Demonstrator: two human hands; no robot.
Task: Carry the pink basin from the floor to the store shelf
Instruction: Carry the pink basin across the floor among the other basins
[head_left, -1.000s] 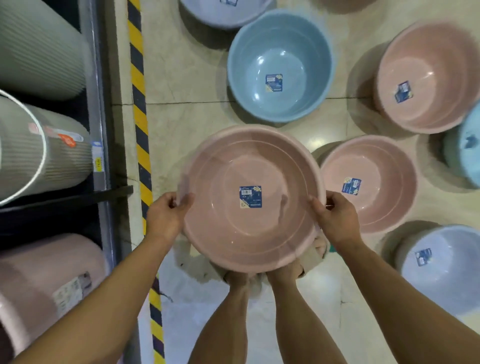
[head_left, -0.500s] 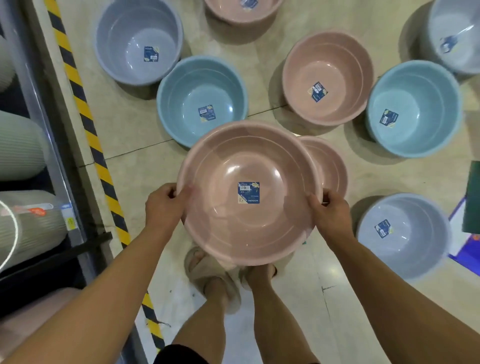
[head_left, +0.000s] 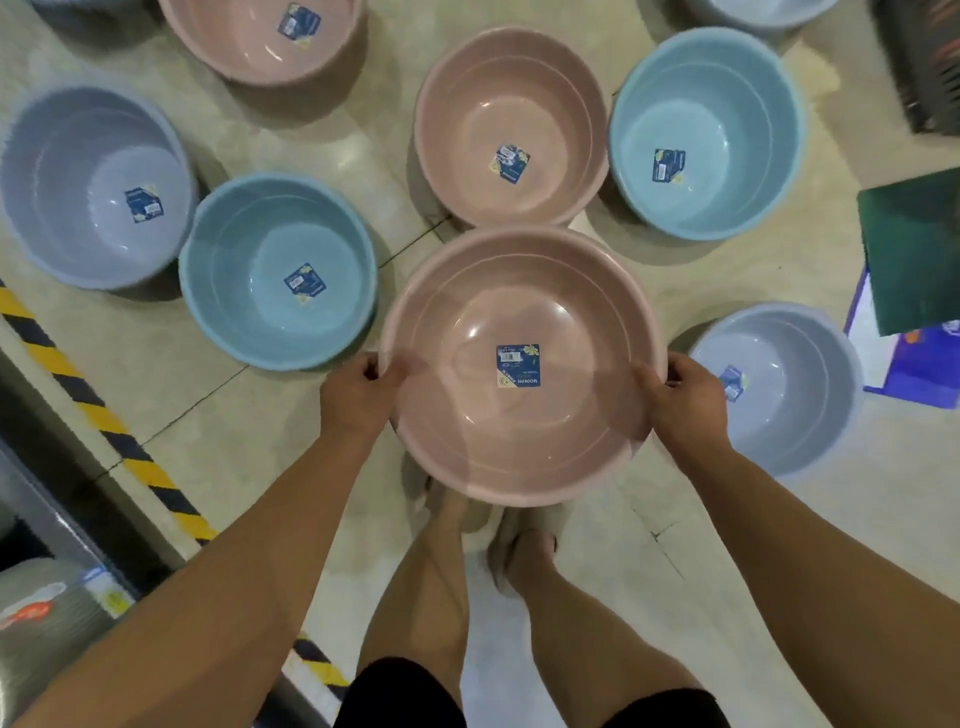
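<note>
A pink basin (head_left: 522, 364) is held level above the floor (head_left: 779, 545), each side of its rim gripped by the left hand (head_left: 358, 397) and right hand (head_left: 680, 397). It should be kept level while carried to the shelf (head_left: 47, 597) at left.

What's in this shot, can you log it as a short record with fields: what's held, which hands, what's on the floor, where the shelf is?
held: pink basin, upright, a label inside
left hand: grips left rim
right hand: grips right rim
floor: pink floor basin, blue basin, lavender basin, others around
shelf: lower left, beyond striped floor tape
</note>
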